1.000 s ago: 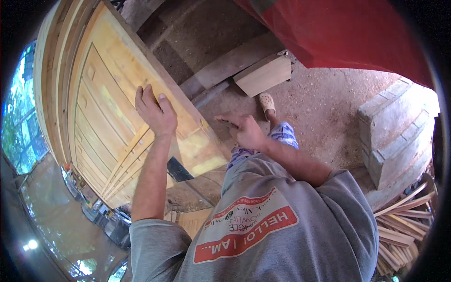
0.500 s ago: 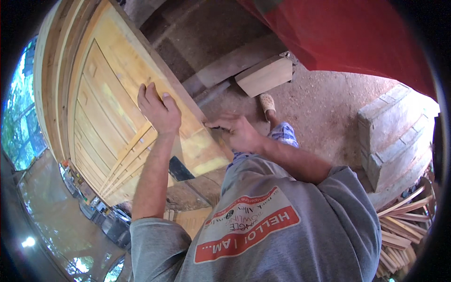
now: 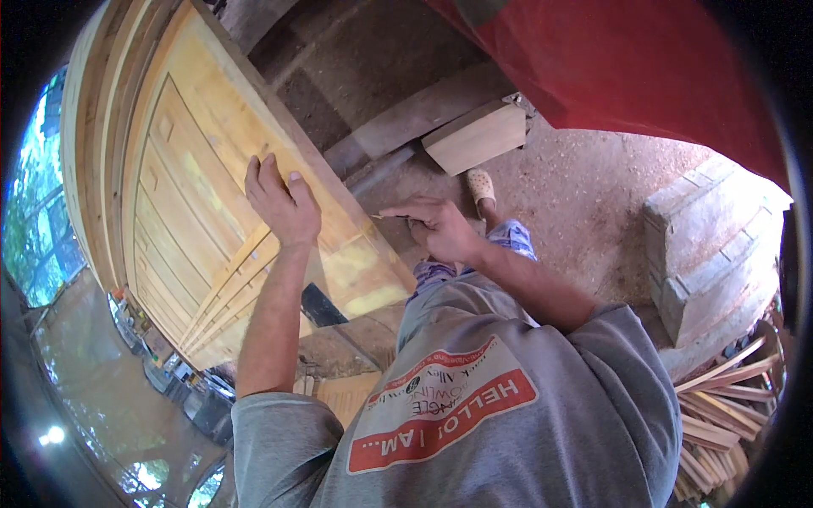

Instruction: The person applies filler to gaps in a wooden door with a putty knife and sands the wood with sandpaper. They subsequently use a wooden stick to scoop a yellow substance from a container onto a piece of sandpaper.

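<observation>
Left hand (image 3: 284, 203) rests palm down on the wooden door (image 3: 216, 93), fingers slightly parted, thumb set apart. Right hand (image 3: 445, 233) is at the right edge of the door, forefinger extended toward that edge and other fingers curled under; whether it pinches a small item, or touches the edge, cannot be told.

Layout, left to right: layered boards (image 3: 102, 127) run along the left side of the door. The door slants from the far left to the near centre. Thin strips (image 3: 229, 286) lie across its face, left of the left forearm. One dark flat piece (image 3: 322, 305) is just right of that forearm. At the far centre, a wooden block (image 3: 478, 135) lies near a pale shoe (image 3: 481, 184). Red cloth (image 3: 627, 68) spans the far right. Concrete blocks (image 3: 711, 245) stand at the right; a wood pile (image 3: 716, 427) lies near right.
</observation>
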`<control>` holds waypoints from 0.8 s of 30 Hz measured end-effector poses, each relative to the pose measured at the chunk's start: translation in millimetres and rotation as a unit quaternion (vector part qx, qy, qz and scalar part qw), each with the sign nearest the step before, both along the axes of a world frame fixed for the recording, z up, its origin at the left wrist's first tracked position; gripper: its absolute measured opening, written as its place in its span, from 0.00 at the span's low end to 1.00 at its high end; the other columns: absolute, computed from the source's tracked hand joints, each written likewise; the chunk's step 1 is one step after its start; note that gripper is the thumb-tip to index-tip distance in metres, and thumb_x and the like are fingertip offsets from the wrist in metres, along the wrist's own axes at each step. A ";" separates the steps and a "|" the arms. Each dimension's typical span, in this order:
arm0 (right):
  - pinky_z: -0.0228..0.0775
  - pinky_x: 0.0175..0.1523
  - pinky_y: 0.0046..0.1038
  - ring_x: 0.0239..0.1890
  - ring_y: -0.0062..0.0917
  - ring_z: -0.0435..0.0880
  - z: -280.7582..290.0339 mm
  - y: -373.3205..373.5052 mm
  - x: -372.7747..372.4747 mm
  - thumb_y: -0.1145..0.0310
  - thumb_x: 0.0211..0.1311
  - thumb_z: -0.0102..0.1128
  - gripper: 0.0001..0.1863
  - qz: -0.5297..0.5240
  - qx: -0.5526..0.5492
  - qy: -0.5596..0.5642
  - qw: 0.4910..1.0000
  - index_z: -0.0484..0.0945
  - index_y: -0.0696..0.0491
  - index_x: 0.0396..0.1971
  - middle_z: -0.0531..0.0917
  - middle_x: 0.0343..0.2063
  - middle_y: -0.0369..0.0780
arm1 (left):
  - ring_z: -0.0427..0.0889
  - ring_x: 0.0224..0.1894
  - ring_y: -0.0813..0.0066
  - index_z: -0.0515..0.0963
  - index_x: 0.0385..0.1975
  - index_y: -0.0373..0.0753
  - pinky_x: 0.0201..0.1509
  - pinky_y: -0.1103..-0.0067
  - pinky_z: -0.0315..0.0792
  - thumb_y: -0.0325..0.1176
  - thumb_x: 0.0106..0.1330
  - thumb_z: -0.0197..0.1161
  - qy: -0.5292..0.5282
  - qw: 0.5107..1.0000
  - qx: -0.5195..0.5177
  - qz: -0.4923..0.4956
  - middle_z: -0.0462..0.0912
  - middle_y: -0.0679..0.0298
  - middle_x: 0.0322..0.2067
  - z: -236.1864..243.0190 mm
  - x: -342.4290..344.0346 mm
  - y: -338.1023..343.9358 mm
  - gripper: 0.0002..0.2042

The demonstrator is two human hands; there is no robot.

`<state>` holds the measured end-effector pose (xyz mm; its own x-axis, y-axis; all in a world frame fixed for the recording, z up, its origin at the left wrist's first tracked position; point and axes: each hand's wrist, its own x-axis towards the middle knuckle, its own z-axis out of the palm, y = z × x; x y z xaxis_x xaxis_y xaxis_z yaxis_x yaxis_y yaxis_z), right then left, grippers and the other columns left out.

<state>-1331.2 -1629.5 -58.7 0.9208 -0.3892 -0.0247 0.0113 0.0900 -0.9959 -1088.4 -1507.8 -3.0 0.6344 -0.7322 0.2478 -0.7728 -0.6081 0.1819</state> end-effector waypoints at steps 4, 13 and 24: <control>0.74 0.60 0.39 0.50 0.44 0.83 -5.0 4.7 9.9 0.83 0.46 0.58 0.26 -0.006 -0.028 -0.047 0.998 0.84 0.53 0.50 0.85 0.50 0.46 | 0.63 0.66 0.38 0.69 0.60 0.30 0.69 0.53 0.55 0.38 0.67 0.54 0.005 1.000 -0.004 0.008 0.65 0.37 0.64 -1.2 -1.0 -1.7 0.24; 0.75 0.56 0.38 0.50 0.41 0.82 -1.7 36.9 4.5 0.80 0.51 0.65 0.23 -0.031 -0.081 -0.069 0.994 0.82 0.55 0.51 0.85 0.48 0.43 | 0.63 0.65 0.39 0.69 0.60 0.30 0.69 0.51 0.55 0.37 0.66 0.53 -0.009 1.000 -0.003 0.002 0.65 0.37 0.63 -3.3 -1.2 -5.5 0.24; 0.75 0.58 0.39 0.52 0.44 0.83 2.8 0.0 -8.6 0.86 0.45 0.55 0.29 0.009 -0.032 -0.025 0.999 0.82 0.53 0.52 0.85 0.48 0.46 | 0.61 0.67 0.41 0.68 0.61 0.31 0.71 0.54 0.54 0.36 0.69 0.52 0.002 1.000 0.003 0.007 0.64 0.39 0.65 -0.5 -0.8 -0.2 0.24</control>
